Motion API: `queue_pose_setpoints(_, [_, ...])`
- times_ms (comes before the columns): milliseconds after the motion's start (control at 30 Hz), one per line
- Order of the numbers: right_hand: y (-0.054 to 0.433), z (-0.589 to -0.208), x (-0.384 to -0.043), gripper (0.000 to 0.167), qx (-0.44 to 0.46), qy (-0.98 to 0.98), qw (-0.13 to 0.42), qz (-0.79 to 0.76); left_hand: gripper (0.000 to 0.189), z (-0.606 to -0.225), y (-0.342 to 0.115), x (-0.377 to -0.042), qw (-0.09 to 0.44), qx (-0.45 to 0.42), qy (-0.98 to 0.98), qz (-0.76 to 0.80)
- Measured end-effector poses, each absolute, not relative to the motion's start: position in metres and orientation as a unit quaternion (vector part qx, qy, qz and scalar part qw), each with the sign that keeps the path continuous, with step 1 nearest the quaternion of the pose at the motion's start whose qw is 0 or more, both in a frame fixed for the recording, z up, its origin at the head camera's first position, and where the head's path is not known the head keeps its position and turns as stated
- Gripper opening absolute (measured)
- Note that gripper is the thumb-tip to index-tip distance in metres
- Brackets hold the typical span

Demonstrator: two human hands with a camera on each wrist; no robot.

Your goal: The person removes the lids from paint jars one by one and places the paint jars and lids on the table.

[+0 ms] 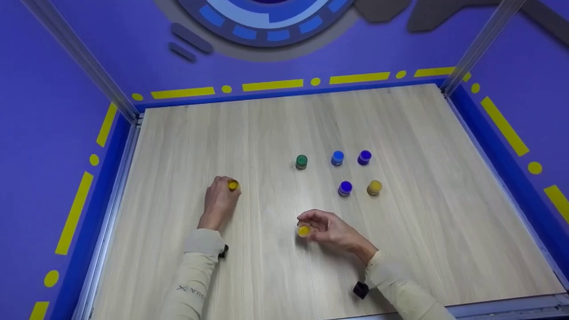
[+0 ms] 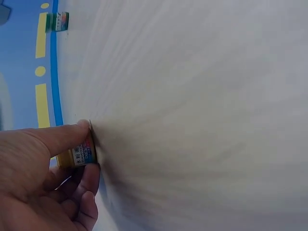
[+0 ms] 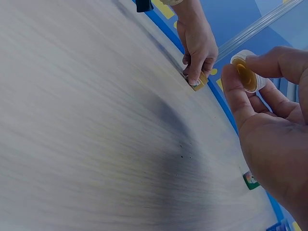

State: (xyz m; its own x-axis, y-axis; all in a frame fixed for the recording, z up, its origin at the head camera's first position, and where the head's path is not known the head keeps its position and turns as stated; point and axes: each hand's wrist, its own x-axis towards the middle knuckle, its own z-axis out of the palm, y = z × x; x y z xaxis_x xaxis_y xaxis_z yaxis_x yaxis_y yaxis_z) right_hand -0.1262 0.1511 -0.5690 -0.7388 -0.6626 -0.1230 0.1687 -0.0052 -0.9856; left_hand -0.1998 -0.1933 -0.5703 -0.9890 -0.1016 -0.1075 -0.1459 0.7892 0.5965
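My left hand (image 1: pixel 221 195) pinches a small yellow paint jar (image 1: pixel 233 185) that stands on the wooden table. Its printed label shows between thumb and fingers in the left wrist view, with the labelled end against the tabletop. Held above the table, nearer the front, is what looks like a jar cap (image 3: pixel 246 72), whitish and ribbed at the rim with yellow inside. The thumb and fingers of my right hand (image 1: pixel 333 231) pinch it by the edge. In the right wrist view its yellow inner face shows.
Several small jars stand right of centre: a green jar (image 1: pixel 302 162), a light blue jar (image 1: pixel 337 158), two dark blue or violet jars (image 1: pixel 364 157) and a mustard-yellow jar (image 1: pixel 374 187). Blue-violet walls with yellow marks enclose the table (image 1: pixel 266 146) at the back and sides.
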Motion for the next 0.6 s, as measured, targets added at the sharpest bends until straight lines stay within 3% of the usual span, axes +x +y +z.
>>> queue_pose_setpoints(600, [0.146, -0.571, -0.132, 0.052, -0.194, 0.638, 0.305, -0.68, 0.038, -0.571, -0.219, -0.221, 0.023, -0.11, 0.936, 0.333])
